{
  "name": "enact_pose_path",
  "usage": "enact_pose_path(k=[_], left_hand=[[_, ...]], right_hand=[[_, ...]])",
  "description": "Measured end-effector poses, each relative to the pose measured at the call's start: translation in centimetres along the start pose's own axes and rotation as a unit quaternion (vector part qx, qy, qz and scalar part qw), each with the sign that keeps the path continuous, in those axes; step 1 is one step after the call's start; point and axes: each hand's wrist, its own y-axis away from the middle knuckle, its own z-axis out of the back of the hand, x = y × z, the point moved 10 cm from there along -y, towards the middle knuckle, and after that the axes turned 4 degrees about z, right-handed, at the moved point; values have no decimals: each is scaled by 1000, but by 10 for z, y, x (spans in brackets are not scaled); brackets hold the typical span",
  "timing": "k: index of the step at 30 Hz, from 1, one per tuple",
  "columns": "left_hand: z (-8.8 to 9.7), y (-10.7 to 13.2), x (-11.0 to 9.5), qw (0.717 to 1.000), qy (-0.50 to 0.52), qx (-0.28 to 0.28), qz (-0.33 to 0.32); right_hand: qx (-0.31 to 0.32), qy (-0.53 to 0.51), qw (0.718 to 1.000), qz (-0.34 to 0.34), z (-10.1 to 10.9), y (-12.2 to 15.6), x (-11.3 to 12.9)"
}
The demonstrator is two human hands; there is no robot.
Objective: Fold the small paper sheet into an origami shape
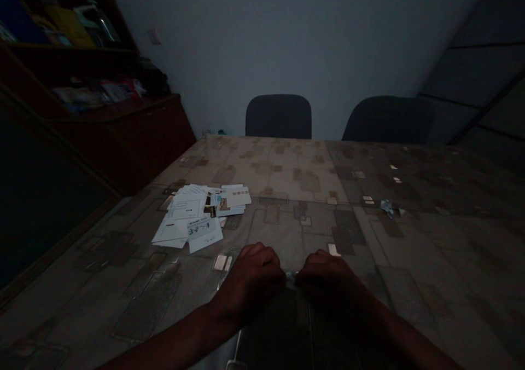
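My left hand (258, 271) and my right hand (328, 274) are close together over the near part of the table, both closed with knuckles up. Between their fingertips shows a small pale piece of paper (291, 278), pinched from both sides. Most of it is hidden by my fingers. Left of my hands and farther back lies a spread pile of white cards (180, 217), some with printing and dark or coloured pictures. A crumpled bit of paper (391, 208) rests on the table to the right.
The table (287, 222) has a patterned cover with shiny rectangles. Two dark chairs (279, 116) stand at its far edge, before a pale wall. At left is a wooden shelf unit (143, 134) holding assorted items. The room is dim.
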Motion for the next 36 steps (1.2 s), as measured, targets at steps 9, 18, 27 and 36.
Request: enact_pose_path(k=[9,18,27,36], left_hand=[[-3,-3,-10,997,-75,-2,19],[-12,0,-6,995,-70,16,76],[-8,-5,-5,991,-44,28,124],[-4,-7,2,991,11,17,129]], right_hand=[[6,15,1000,6,-5,1,-2],[22,43,999,7,-6,-3,2],[20,62,997,-49,-15,3,-8],[5,69,995,-67,-17,3,-11]])
